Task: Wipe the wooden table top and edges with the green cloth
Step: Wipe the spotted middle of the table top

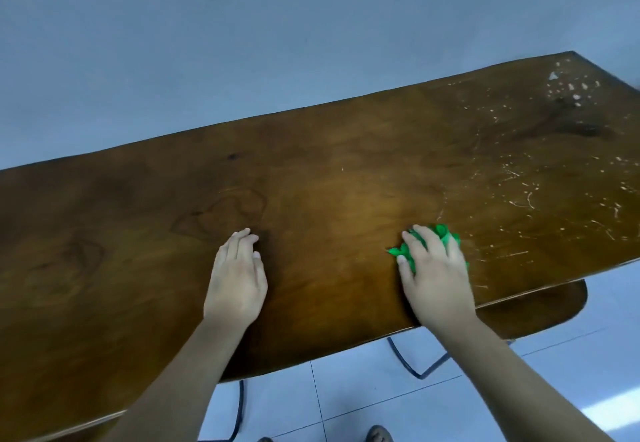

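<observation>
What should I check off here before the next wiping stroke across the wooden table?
1. Green cloth under the right hand: ok, the palm presses it flat on the table top.
2. Grip on the cloth: ok, though bunched, with only a little showing past the fingers.
3. Left hand bracing: ok, flat on the wood, apart from the cloth.
4. Dirt left to wipe: not ok, white specks and scratch-like marks cover the right part of the top.
5. Path toward those marks: ok, nothing lies between.
6. Edges wiped: cannot tell.
</observation>
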